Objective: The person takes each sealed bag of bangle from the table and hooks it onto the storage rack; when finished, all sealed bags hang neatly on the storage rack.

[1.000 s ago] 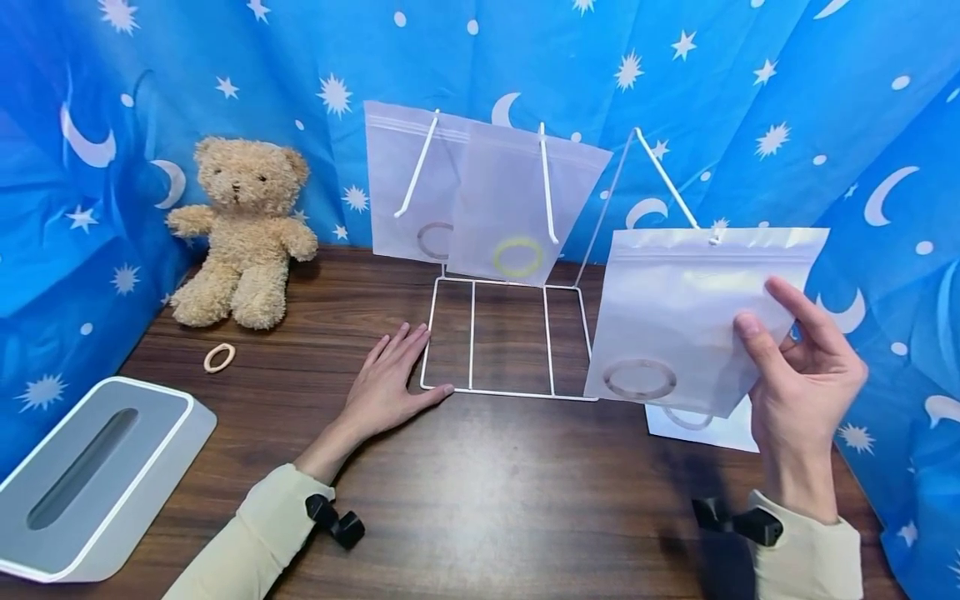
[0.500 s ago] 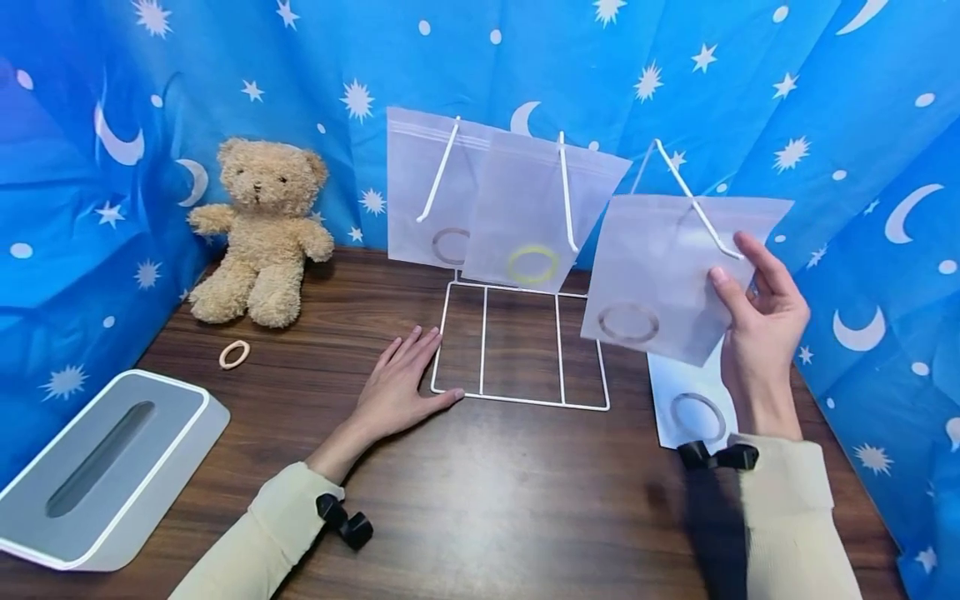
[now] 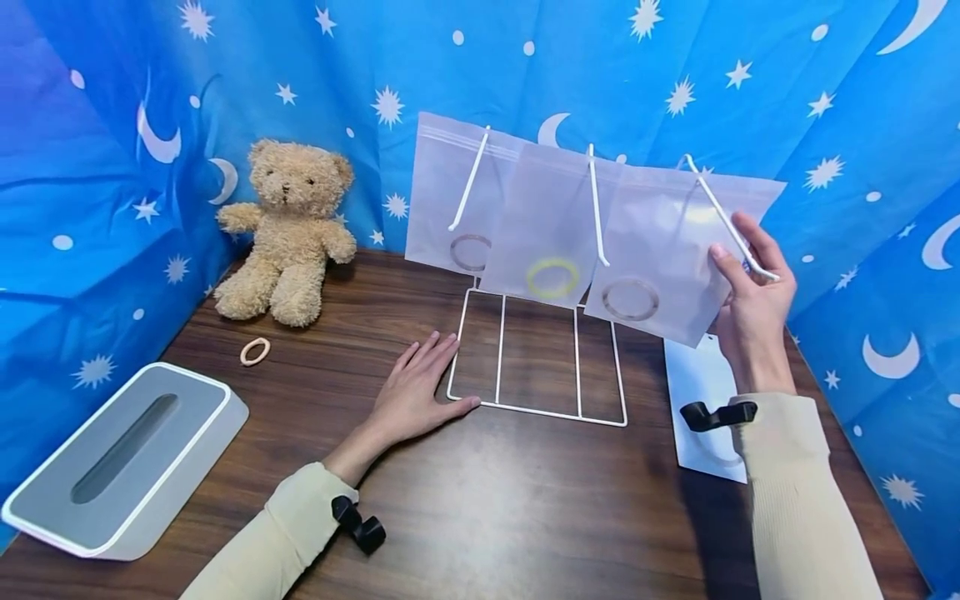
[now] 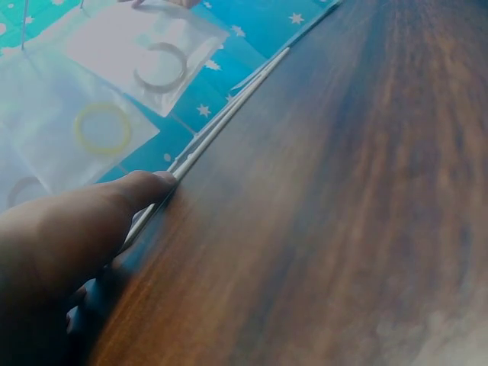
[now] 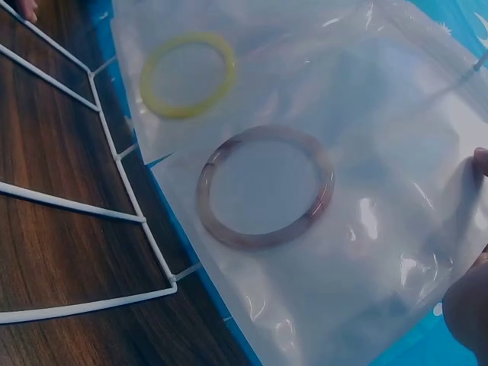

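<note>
My right hand (image 3: pixel 757 333) pinches the right edge of a frosted zip bag (image 3: pixel 675 225) between thumb and fingers. A brownish bangle (image 5: pixel 324 198) lies inside that bag. The bag's top hangs on the right hook (image 3: pixel 723 218) of a white wire rack (image 3: pixel 501 358), well back from the hook's tip. Beside it hang a middle zip bag (image 3: pixel 547 200) holding a yellow bangle (image 3: pixel 552 260), and a left zip bag (image 3: pixel 444 183) with a dark bangle. My left hand (image 3: pixel 412 404) lies flat, fingers straight, at the rack base's left front corner; its thumb (image 4: pixel 149 187) touches the wire.
A further white bag (image 3: pixel 693 392) lies on the table below my right wrist, a ring faintly showing. At left are a teddy bear (image 3: pixel 296 233), a small wooden ring (image 3: pixel 247 350) and a grey-topped tissue box (image 3: pixel 172 467). A blue starry curtain (image 3: pixel 637 75) closes off the back and sides.
My right hand has moved the bag back along the right hook, from its tip towards the rack's rear, beside the middle bag. The left hand stays at the rack base; the head view has shifted.
</note>
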{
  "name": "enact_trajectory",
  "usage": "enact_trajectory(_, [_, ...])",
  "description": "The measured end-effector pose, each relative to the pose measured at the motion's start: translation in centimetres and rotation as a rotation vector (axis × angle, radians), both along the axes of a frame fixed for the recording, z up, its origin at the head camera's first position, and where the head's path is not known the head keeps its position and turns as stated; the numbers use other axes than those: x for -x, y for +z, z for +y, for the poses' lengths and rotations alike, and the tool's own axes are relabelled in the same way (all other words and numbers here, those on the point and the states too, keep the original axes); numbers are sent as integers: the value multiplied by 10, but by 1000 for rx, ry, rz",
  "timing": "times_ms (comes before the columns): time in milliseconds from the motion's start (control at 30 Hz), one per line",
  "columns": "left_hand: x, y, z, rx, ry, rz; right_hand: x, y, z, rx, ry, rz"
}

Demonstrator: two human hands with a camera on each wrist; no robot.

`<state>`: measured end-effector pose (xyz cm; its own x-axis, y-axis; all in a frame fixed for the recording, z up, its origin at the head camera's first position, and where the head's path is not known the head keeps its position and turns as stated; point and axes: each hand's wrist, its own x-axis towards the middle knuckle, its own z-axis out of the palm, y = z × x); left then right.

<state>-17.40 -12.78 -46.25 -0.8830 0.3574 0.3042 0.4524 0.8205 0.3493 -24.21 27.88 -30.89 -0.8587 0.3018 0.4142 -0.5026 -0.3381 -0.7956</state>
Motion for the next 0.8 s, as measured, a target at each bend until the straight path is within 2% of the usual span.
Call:
enact_trajectory(433, [0,-1,0,1,5,5,9,-1,2,-39,13,24])
enact_trajectory(633, [-1,-3,1,-3,-6,13,-2,0,9,-7,52,45])
enact_trajectory(800, [0,-4,-2,2,0,12,-24,-3,20,50,44,68])
